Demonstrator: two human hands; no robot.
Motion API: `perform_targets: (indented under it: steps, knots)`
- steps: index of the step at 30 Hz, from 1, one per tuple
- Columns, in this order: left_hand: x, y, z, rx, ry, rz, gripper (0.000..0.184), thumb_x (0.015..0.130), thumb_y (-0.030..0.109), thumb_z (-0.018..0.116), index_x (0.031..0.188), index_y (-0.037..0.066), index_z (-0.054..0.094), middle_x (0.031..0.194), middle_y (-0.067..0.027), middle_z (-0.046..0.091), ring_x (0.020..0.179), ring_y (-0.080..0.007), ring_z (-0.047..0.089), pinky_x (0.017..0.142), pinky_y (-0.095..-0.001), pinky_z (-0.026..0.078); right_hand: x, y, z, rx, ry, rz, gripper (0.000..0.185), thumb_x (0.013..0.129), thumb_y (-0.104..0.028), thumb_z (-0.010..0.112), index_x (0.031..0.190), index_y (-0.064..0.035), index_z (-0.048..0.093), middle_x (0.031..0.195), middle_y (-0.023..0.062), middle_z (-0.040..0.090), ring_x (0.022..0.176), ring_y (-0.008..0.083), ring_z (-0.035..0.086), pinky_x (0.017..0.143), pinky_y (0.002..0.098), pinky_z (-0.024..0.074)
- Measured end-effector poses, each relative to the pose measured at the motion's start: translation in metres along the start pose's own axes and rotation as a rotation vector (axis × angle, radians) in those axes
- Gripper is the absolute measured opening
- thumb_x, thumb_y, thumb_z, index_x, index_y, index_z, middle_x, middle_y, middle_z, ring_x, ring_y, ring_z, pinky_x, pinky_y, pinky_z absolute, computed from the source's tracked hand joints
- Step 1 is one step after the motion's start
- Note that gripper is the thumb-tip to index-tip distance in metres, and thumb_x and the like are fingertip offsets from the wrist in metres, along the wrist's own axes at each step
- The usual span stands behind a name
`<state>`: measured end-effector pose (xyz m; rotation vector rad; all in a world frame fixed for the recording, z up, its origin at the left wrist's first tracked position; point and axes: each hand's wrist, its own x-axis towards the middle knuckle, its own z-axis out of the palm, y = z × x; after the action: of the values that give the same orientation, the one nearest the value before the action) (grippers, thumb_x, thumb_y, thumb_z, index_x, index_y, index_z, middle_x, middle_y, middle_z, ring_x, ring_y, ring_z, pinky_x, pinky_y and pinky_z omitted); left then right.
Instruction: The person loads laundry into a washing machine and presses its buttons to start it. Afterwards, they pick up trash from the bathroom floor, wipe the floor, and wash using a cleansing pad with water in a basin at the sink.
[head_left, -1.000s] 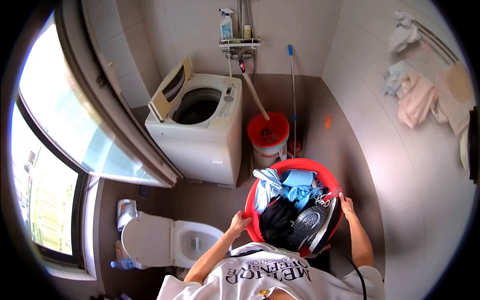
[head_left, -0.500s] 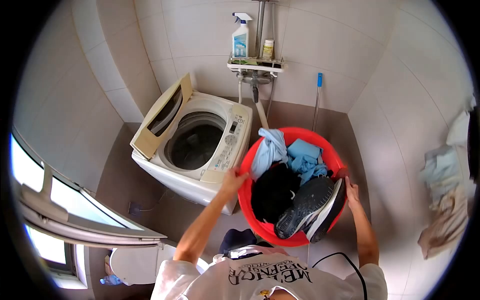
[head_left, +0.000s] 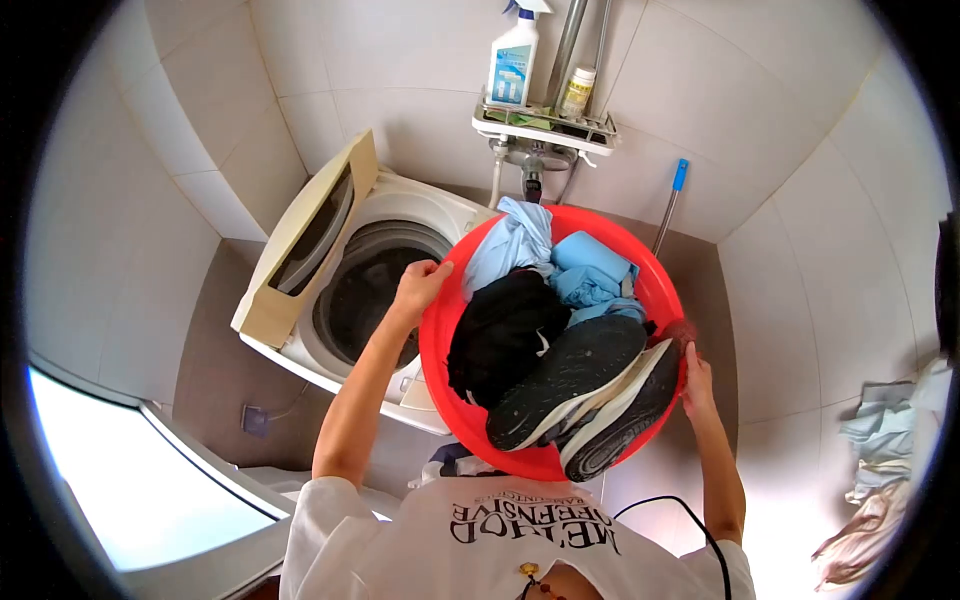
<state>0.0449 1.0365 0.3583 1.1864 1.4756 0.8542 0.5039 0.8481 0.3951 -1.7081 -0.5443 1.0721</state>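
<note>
Head view, and from where I'm standing it's a two-handed job: the person has a big red basin [head_left: 437, 362] out in front, just right of a washing machine [head_left: 425, 195] with its lid [head_left: 268, 316] up. The basin overlaps the washer's edge from this angle; can't tell if they touch. Left hand [head_left: 421, 288] is pinching the near-washer rim, right hand [head_left: 697, 383] is clamped on the opposite side, though the fingers underneath are hidden.

Load's lopsided, I reckon: two dark-soled shoes [head_left: 572, 382] on their sides near the body and toward the right, black cloth [head_left: 505, 335] on the left, light-blue clothes [head_left: 512, 245] piled at the far rim. So imo keep both sides level, let the right hand take a bit more weight, elbows in. Also watch that far rim, since the shelf [head_left: 545, 128] and tap are close, and the blue stuff looks ready to slide off if it tips.
</note>
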Motion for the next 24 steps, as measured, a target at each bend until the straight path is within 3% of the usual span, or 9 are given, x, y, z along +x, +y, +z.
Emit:
perform_targets:
  steps: [5, 10, 15, 16, 17, 18, 19, 20, 24]
  knots:
    - [0.034, 0.002, -0.031, -0.051, -0.011, -0.075, 0.033, 0.083, 0.028, 0.063, 0.075, -0.004, 0.061, 0.060, -0.0057, 0.052, 0.059, -0.0117, 0.047, 0.054, -0.0299, 0.039, 0.033, -0.019, 0.036, -0.031, -0.011, -0.015, 0.048, 0.092, -0.044, 0.049, 0.100, 0.0020, 0.060, 0.093, 0.0070, 0.062, 0.080, 0.0140, 0.058, 0.071, 0.0294, 0.0466]
    - [0.040, -0.017, -0.022, 0.211, 0.047, 0.162, 0.035, 0.083, 0.029, 0.062, 0.081, -0.006, 0.059, 0.061, -0.0132, 0.055, 0.057, -0.0163, 0.052, 0.054, -0.0334, 0.042, 0.049, -0.005, 0.039, -0.039, -0.042, -0.015, 0.047, 0.095, -0.040, 0.045, 0.105, 0.0032, 0.058, 0.097, 0.0077, 0.062, 0.086, 0.0153, 0.057, 0.077, 0.0301, 0.0459]
    - [-0.009, 0.040, 0.023, 0.559, 0.446, 0.822, 0.022, 0.080, 0.016, 0.065, 0.095, 0.000, 0.061, 0.083, -0.0158, 0.060, 0.072, -0.0241, 0.060, 0.063, -0.0356, 0.048, 0.057, -0.012, 0.044, 0.052, -0.013, -0.035, 0.044, 0.096, -0.038, 0.043, 0.106, 0.0028, 0.059, 0.099, 0.0073, 0.062, 0.088, 0.0156, 0.057, 0.080, 0.0299, 0.0453]
    - [-0.043, 0.072, 0.043, 0.274, 0.155, 0.561, 0.024, 0.077, 0.010, 0.068, 0.099, 0.002, 0.060, 0.087, -0.0137, 0.059, 0.074, -0.0234, 0.060, 0.063, -0.0337, 0.048, 0.059, -0.013, 0.043, 0.054, -0.007, -0.044, 0.044, 0.096, -0.038, 0.043, 0.106, 0.0027, 0.059, 0.099, 0.0072, 0.062, 0.088, 0.0155, 0.057, 0.081, 0.0302, 0.0453]
    - [-0.055, 0.073, 0.060, 0.165, -0.177, 0.558, 0.031, 0.077, 0.013, 0.070, 0.103, 0.002, 0.058, 0.090, -0.0127, 0.059, 0.077, -0.0221, 0.061, 0.063, -0.0308, 0.050, 0.060, -0.014, 0.044, 0.056, -0.001, -0.054, 0.044, 0.096, -0.038, 0.043, 0.106, 0.0026, 0.059, 0.099, 0.0070, 0.062, 0.088, 0.0155, 0.057, 0.081, 0.0305, 0.0453]
    - [-0.076, 0.095, 0.072, 0.075, -0.411, 0.431, 0.045, 0.075, 0.020, 0.073, 0.111, -0.001, 0.056, 0.100, -0.0161, 0.058, 0.093, -0.0248, 0.059, 0.077, -0.0344, 0.049, 0.060, -0.014, 0.045, 0.058, 0.005, -0.064, 0.044, 0.096, -0.038, 0.043, 0.106, 0.0025, 0.059, 0.100, 0.0069, 0.062, 0.088, 0.0155, 0.057, 0.081, 0.0308, 0.0453]
    - [-0.079, 0.081, 0.088, 0.247, -0.339, 0.728, 0.066, 0.072, 0.032, 0.075, 0.120, -0.005, 0.049, 0.107, -0.0201, 0.055, 0.102, -0.0303, 0.055, 0.087, -0.0391, 0.045, 0.060, -0.012, 0.046, 0.070, -0.007, -0.068, 0.044, 0.096, -0.038, 0.043, 0.106, 0.0025, 0.059, 0.100, 0.0069, 0.062, 0.089, 0.0156, 0.057, 0.081, 0.0309, 0.0453]
    - [-0.083, 0.078, 0.097, 0.332, -0.291, 0.775, 0.080, 0.070, 0.040, 0.074, 0.122, -0.012, 0.042, 0.110, -0.0245, 0.051, 0.107, -0.0376, 0.046, 0.094, -0.0413, 0.037, 0.058, -0.010, 0.047, 0.081, -0.018, -0.072, 0.045, 0.096, -0.038, 0.043, 0.107, 0.0025, 0.059, 0.100, 0.0069, 0.062, 0.089, 0.0156, 0.057, 0.082, 0.0309, 0.0452]
    - [-0.090, 0.077, 0.093, 0.435, -0.240, 0.716, 0.097, 0.062, 0.048, 0.075, 0.128, -0.011, 0.036, 0.113, -0.0265, 0.049, 0.106, -0.0382, 0.047, 0.092, -0.0431, 0.036, 0.044, 0.009, 0.056, 0.100, 0.023, -0.032, 0.045, 0.096, -0.038, 0.043, 0.109, 0.0016, 0.058, 0.103, 0.0073, 0.062, 0.089, 0.0169, 0.057, 0.083, 0.0316, 0.0450]
